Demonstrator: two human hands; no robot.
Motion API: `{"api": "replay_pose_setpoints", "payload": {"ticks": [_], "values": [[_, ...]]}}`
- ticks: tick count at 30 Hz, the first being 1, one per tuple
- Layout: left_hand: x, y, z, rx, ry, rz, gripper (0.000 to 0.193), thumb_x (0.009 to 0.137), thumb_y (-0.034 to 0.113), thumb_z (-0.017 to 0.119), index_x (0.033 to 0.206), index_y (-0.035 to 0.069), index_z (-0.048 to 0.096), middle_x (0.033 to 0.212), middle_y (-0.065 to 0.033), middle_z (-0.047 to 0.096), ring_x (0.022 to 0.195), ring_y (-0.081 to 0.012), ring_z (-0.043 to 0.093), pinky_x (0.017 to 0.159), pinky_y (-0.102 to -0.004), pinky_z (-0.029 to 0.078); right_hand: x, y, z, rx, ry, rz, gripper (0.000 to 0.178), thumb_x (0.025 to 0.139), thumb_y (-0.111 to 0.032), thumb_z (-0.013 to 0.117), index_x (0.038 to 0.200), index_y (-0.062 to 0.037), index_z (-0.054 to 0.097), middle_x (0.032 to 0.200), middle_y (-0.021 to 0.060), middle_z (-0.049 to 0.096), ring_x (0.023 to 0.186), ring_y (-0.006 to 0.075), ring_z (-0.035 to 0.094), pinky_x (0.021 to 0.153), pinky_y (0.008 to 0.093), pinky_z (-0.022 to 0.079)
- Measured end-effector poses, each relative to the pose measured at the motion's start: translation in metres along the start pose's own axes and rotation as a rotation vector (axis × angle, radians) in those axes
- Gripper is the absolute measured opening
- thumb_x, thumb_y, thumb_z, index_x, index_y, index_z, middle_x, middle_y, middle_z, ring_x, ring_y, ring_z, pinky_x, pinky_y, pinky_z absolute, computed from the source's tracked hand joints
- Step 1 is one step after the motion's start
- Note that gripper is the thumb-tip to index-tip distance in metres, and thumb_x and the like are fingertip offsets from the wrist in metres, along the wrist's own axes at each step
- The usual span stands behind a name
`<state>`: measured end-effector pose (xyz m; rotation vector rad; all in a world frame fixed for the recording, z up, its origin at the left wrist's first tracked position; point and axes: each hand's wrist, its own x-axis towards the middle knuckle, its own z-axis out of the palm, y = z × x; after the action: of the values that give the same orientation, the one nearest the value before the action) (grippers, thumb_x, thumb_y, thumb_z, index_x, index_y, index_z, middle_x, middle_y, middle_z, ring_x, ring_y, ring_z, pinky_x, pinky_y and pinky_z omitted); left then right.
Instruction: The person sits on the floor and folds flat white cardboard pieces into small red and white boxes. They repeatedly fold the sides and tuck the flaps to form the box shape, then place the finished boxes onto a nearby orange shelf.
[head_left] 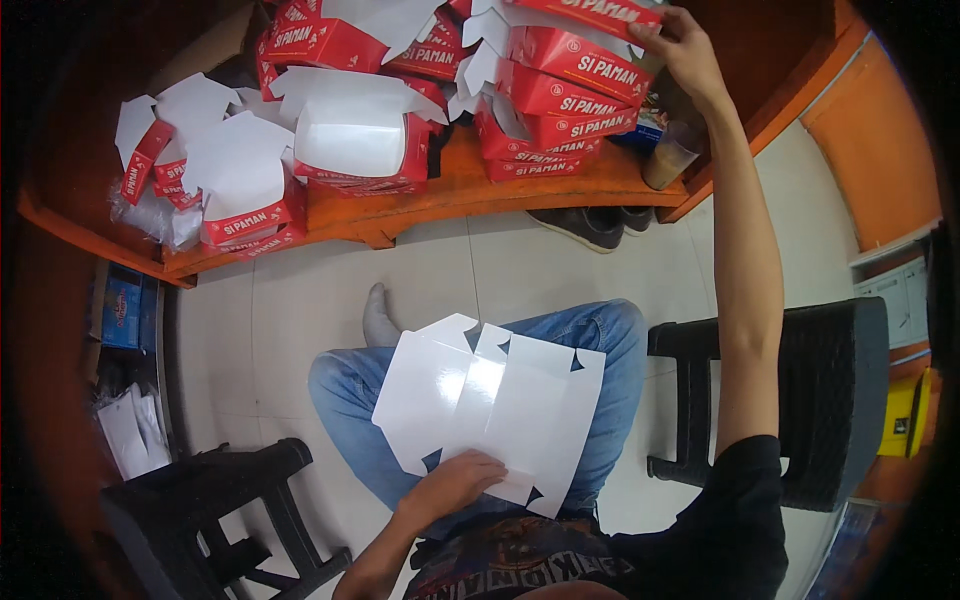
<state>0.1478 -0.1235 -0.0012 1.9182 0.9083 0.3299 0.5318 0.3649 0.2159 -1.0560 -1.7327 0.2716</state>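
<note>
Across my lap lies a flat cardboard box blank [530, 400], white side up, with creases and dark notches along its edges. My left hand [460, 485] holds its near edge, fingers together on the white face and thumb out of sight. My right arm is stretched far forward. At the top of a leaning stack on the right of the orange table, my right hand [680, 50] is closed on the edge of a red cardboard box [600, 12]. Below that one, several red boxes [575, 95] are nested with white flaps sticking out.
More open red boxes [365, 150] crowd the orange table [460, 185]. A plastic cup [672, 158] stands by its right end. Dark shoes [590, 228] lie underneath. Black stools stand on my left [210, 500] and right [800, 400].
</note>
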Motion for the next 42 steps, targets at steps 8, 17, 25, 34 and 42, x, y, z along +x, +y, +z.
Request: {"api": "replay_pose_setpoints", "payload": {"ticks": [8, 17, 25, 34, 42], "values": [[0.001, 0.017, -0.017, -0.054, 0.151, -0.077, 0.02, 0.097, 0.018, 0.065, 0.108, 0.004, 0.075, 0.105, -0.0148, 0.073, 0.101, -0.0342, 0.067, 0.092, -0.0428, 0.052, -0.067, -0.07, 0.023, 0.078, 0.109, 0.134, 0.06, 0.093, -0.04, 0.076, 0.135, 0.0007, 0.061, 0.125, 0.0158, 0.068, 0.11, 0.0202, 0.067, 0.094, 0.0332, 0.053], [0.029, 0.046, -0.044, -0.112, 0.309, -0.054, 0.014, 0.089, 0.02, 0.075, 0.094, 0.006, 0.074, 0.086, -0.0115, 0.071, 0.078, -0.0307, 0.068, 0.07, -0.0412, 0.054, -0.335, -0.242, 0.02, 0.153, -1.222, 0.294, 0.07, 0.076, -0.039, 0.087, 0.13, -0.0017, 0.063, 0.125, 0.0209, 0.068, 0.113, 0.036, 0.069, 0.096, 0.0444, 0.055], [0.018, 0.071, -0.033, 0.365, 0.408, -0.036, 0.018, 0.086, 0.018, 0.073, 0.102, 0.009, 0.073, 0.108, -0.004, 0.069, 0.105, -0.0255, 0.065, 0.088, -0.0414, 0.055, -0.43, -0.247, 0.026, 0.096, -0.998, 0.541, 0.016, 0.098, -0.009, 0.065, 0.109, 0.0022, 0.07, 0.095, 0.017, 0.073, 0.083, 0.0294, 0.07, 0.076, 0.0369, 0.055], [-0.002, 0.059, 0.063, 0.24, 0.125, -0.065, 0.057, 0.095, 0.042, 0.065, 0.136, 0.004, 0.059, 0.145, -0.015, 0.053, 0.141, -0.0329, 0.044, 0.12, -0.0522, 0.031, -0.431, -0.247, 0.033, 0.197, -0.694, 0.875, 0.019, 0.103, -0.014, 0.063, 0.107, 0.0032, 0.07, 0.083, 0.0092, 0.073, 0.076, 0.0095, 0.063, 0.069, 0.0271, 0.051], [-0.01, 0.042, 0.042, -0.385, 0.393, -0.16, 0.053, 0.105, 0.022, 0.055, 0.15, 0.002, 0.039, 0.149, -0.0221, 0.046, 0.146, -0.034, 0.038, 0.119, -0.0501, 0.033, -0.416, -0.25, 0.024, 0.291, -0.615, 0.916, 0.021, 0.102, -0.017, 0.064, 0.111, 0.0008, 0.071, 0.08, 0.0026, 0.069, 0.065, 0.005, 0.057, 0.059, 0.0236, 0.046]]}}
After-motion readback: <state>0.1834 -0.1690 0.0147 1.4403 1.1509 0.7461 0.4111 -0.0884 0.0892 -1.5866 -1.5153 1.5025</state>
